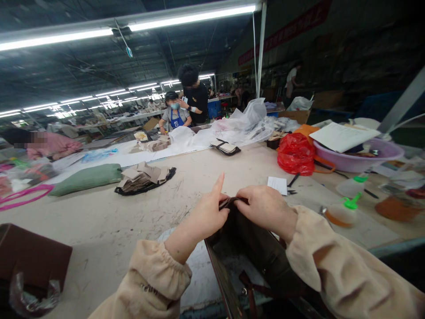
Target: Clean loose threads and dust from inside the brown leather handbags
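Observation:
A dark brown leather bag (265, 252) hangs open below my hands, its mouth facing up toward me. My left hand (210, 210) pinches the bag's far edge between thumb and curled fingers, while its index finger points up. Close beside it, my right hand (265, 204) grips the same edge, thumb on top and fingers folded over. A strap with a metal stud shows in the lower part of the bag. The bag's bottom is out of the frame. Beyond my right hand lie a white card (277, 185) and a dark slim tool (293, 180).
A brown box-shaped bag (33, 257) stands at left. Across the table (199, 177) lie a stack of grey pieces (143, 175), a green cushion-like bundle (88, 178) and a strapped bundle (226, 147). At right are a red plastic bag (295, 154), a purple basin (358, 157) and green-capped bottles (345, 212). People work behind.

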